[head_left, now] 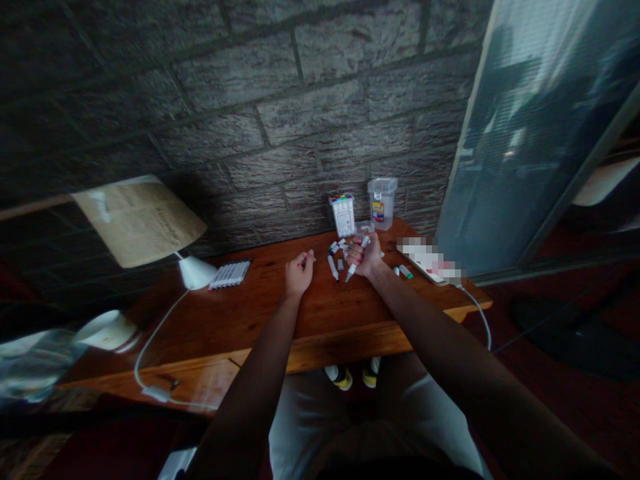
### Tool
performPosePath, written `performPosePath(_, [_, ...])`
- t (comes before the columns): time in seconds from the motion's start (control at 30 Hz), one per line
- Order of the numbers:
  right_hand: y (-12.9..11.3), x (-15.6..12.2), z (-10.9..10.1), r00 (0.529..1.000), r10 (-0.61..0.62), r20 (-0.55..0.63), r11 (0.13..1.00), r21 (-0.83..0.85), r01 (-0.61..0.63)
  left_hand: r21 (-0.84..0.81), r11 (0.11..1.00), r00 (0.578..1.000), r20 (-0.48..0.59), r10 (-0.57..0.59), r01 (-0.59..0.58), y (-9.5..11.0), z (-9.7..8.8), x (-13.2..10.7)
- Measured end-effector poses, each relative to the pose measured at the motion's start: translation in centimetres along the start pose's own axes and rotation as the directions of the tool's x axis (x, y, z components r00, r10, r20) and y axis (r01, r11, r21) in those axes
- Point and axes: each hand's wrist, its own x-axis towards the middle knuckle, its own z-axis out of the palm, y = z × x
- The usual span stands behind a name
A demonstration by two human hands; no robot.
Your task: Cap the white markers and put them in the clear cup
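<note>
Forearms (260,373) reach out over the counter (320,313), where the right hand (367,260) is clenched round a white marker (352,269), tip down just above the wood. The left hand (299,275) sits curled beside it (whether it grips anything I cannot tell). Loose markers (333,267) lie between the hands, a marker box (343,215) and clear container (382,203) stand beyond the right hand, and a tidy row of markers (229,274) left of the left hand suggests part is done, with the scattered ones left.
</note>
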Motion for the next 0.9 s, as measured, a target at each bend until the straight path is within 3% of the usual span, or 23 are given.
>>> performPosePath(0.17, [0.4,0.0,0.4,0.995,0.032,0.098,0.999,0.021,-0.034,0.013,1.0,1.0,0.01,-0.019,0.019,0.1,0.0,0.0])
performPosePath(0.3, [1.1,0.2,1.2,0.995,0.066,0.074,0.987,-0.152,-0.054,0.01,1.0,1.0,0.005,-0.011,0.011,0.2,0.0,-0.1])
performPosePath(0.43, [1.7,0.3,1.4,0.999,-0.023,0.027,0.936,-0.35,0.031,-0.074,0.994,0.997,0.035,-0.076,0.078,0.6,0.0,-0.1])
performPosePath(0.57, [2.4,0.5,0.9,0.986,-0.12,0.115,0.844,-0.512,0.162,-0.336,0.918,0.969,0.198,-0.15,0.211,1.7,0.0,-0.1])
performPosePath(0.73, [3.3,0.5,0.3,0.966,-0.099,0.238,0.711,-0.662,0.236,-0.441,0.809,0.855,0.5,-0.138,0.388,2.4,-0.2,-0.4])
performPosePath(0.9, [3.7,0.2,0.2,0.952,-0.057,0.301,0.7,-0.667,0.253,-0.509,0.714,0.832,0.522,-0.188,0.481,2.0,-0.4,-0.4])
